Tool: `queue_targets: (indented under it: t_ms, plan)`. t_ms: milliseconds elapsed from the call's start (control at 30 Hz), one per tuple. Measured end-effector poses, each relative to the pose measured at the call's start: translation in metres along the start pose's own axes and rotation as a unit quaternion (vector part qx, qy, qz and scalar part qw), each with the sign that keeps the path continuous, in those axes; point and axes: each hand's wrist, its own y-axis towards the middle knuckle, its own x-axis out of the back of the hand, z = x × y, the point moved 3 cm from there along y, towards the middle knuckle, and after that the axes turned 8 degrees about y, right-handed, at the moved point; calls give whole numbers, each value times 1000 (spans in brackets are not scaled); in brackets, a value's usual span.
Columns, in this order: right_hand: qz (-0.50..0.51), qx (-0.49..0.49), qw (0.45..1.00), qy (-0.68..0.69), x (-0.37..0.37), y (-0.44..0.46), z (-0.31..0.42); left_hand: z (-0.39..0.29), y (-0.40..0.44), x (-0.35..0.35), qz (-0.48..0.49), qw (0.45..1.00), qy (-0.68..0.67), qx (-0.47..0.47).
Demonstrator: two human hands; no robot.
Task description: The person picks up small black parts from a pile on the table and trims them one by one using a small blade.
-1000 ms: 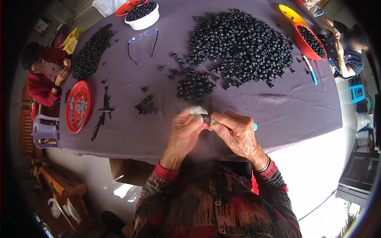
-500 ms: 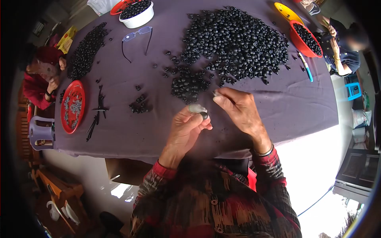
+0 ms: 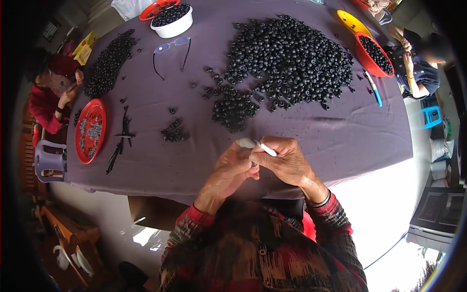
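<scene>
My left hand (image 3: 232,166) is closed in a pinch above the table's near part, with a small dark piece barely showing between its fingertips. Meeting it there, my right hand (image 3: 287,163) grips a slim white-handled tool (image 3: 268,150) whose tip points at the left fingertips. Pale wrapping covers one of the left fingers. Just beyond both hands lies a small cluster of black beads (image 3: 232,109), joined to a large heap of black beads (image 3: 292,61). A few more beads (image 3: 173,131) lie to the left.
On the purple cloth (image 3: 204,165) are glasses (image 3: 172,45), a red plate (image 3: 91,131), black tools (image 3: 125,134), a white bowl (image 3: 171,30), a red bowl (image 3: 373,56), a yellow plate (image 3: 354,23) and a blue-white knife (image 3: 373,89). One person (image 3: 51,97) sits left, another (image 3: 413,63) right.
My right hand first drew away from my left with its fingertips pinched, then came back. The white-handled tool now shows in it, at the left fingertips.
</scene>
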Motion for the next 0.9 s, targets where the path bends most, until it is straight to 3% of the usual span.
queue_targets:
  t_ms: [100,167,200,267,400,433,533,667,767,833,900]
  plan:
    - [-68,13,959,-276,10,6,0,-1,-8,3,-42,998,43,-7]
    - [-129,49,865,-482,23,17,-4,-13,-17,5,-95,983,152,-43]
    - [-114,9,860,-498,28,24,-3,-17,-21,14,-137,963,226,-55]
    - [-88,51,869,-484,35,36,-6,-26,-28,36,-218,900,369,-75]
    - [-70,130,858,-492,28,55,-19,-57,-41,56,-334,800,481,-128]
    - [-59,137,859,-490,26,59,-22,-66,-42,59,-355,763,531,-104]
    - [-39,145,853,-500,17,65,-27,-84,-39,70,-400,724,557,-76]
    - [-61,171,854,-487,12,66,-31,-90,-33,83,-399,613,655,-190]
    - [-39,167,848,-502,12,65,-32,-82,-34,76,-442,619,623,-181]
    - [-46,170,846,-504,11,62,-31,-65,-29,70,-403,672,582,-216]
    - [-51,184,859,-475,10,60,-23,-49,-24,50,-341,785,479,-194]
